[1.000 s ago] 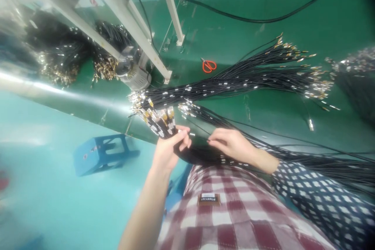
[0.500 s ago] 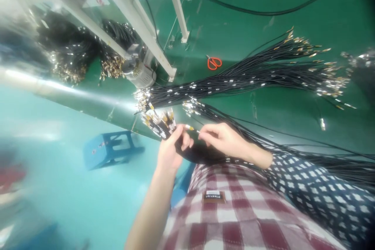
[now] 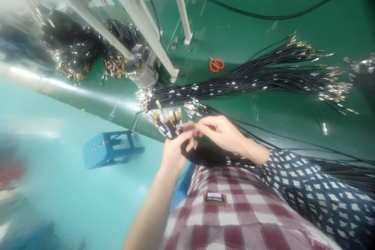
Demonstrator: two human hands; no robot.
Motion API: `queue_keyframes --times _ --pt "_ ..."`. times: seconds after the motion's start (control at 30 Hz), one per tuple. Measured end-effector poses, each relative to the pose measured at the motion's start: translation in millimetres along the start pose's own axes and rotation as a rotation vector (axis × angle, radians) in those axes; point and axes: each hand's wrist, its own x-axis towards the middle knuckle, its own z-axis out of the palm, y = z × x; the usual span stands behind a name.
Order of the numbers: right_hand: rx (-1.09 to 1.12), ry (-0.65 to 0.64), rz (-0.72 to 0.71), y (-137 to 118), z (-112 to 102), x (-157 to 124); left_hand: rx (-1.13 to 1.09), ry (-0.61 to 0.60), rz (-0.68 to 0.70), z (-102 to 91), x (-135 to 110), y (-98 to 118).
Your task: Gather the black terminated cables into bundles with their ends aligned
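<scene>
Left hand point(image 3: 174, 152) around a gathered bundle point(image 3: 166, 125), its tail passing below the right hand point(image 3: 224, 134), in front of the apron point(image 3: 234, 211). Right hand just right of the left; a single cable end point(image 3: 192, 124) at the fingertips between them. Beyond the hands, a long bundle point(image 3: 234, 86) lies left to right on the worktop point(image 3: 249, 39); a thinner bundle point(image 3: 212, 112) between it and the right hand. Scissors point(image 3: 216, 65) behind the long bundle. Left of the scissors, a frame leg point(image 3: 164, 60), then a machine point(image 3: 143, 73); cable heaps point(image 3: 79, 47) farther left. Stool point(image 3: 107, 150) on the floor point(image 3: 102, 199), left of the left hand.
</scene>
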Motion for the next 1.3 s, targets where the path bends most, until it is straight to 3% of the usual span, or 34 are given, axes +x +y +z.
queue_keyframes --times 0.17,0.37,0.57,0.8,1.07,1.3 --pt "-0.107 0.105 -0.138 -8 0 12 0.039 -0.062 -0.013 10.1 5 -3" --pt "-0.223 0.126 -0.154 -6 -8 15 0.093 -0.112 -0.024 10.5 16 -8" --pt "0.056 0.098 0.057 11 -26 3 0.174 -0.134 -0.023 9.3 15 -12" --pt "0.422 0.046 0.14 13 -6 5 0.185 -0.116 -0.011 12.7 9 -15" --pt "0.399 0.106 0.151 15 1 -4 0.121 -0.068 -0.029 12.9 8 -16" --pt "0.519 0.146 0.184 5 0 2 0.159 -0.136 -0.031 13.2 5 -14"
